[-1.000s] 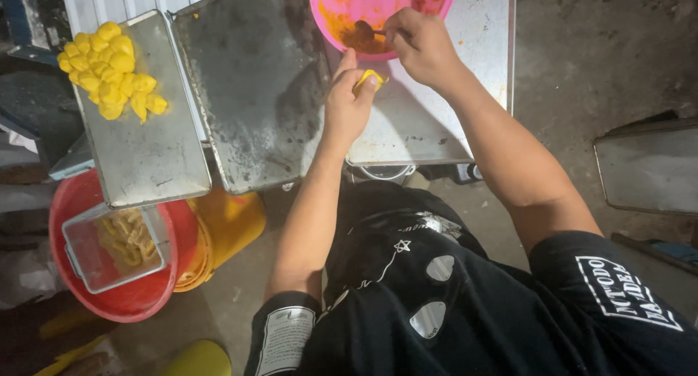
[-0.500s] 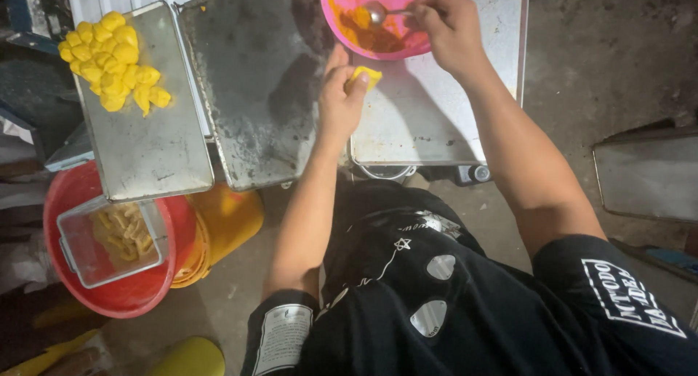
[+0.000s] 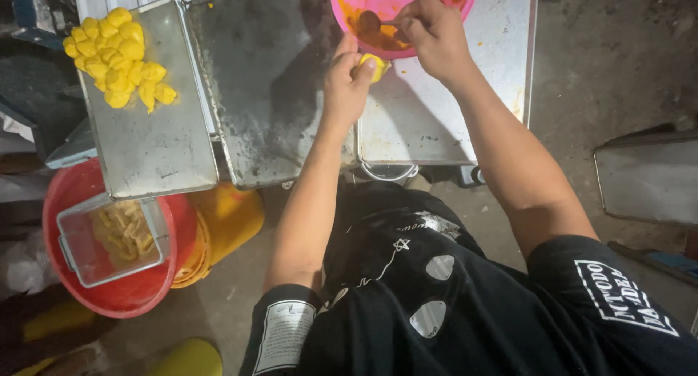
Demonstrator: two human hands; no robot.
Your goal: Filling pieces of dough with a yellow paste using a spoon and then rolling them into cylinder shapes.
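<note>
Left hand: grip closed on a small yellow dough piece, pinched between thumb and fingers. The piece sits just below the rim of the pink bowl, at its 6 o'clock edge, above the seam between two metal trays.

Right hand: grip closed around the handle of a spoon. Hand lies over the bowl's lower right rim. Spoon head points to 9 o'clock and rests in orange-brown filling inside the bowl. Bowl wall is smeared with the same orange stuff. Right hand is at 2 o'clock from the left hand, the two near but not touching.

Under the bowl: a light metal tray with a few orange flecks. At 9 o'clock from it, a darker, stained metal tray, bare, with the left forearm crossing its right edge. Further toward 9 o'clock, a third, narrower tray, tilted slightly; at its 11 o'clock corner lies a heap of yellow folded dumplings, touching one another.

Below the trays, at 7 o'clock from the hands: a red basin on the floor, holding a clear plastic tub with pale yellow strips inside. Just beside the basin, toward 3 o'clock, a yellow container, partly under the tray edge.

At 3 o'clock in the head view, another metal tray rests on the concrete floor, well apart from the hands. The desk carrying the trays is mostly hidden.
</note>
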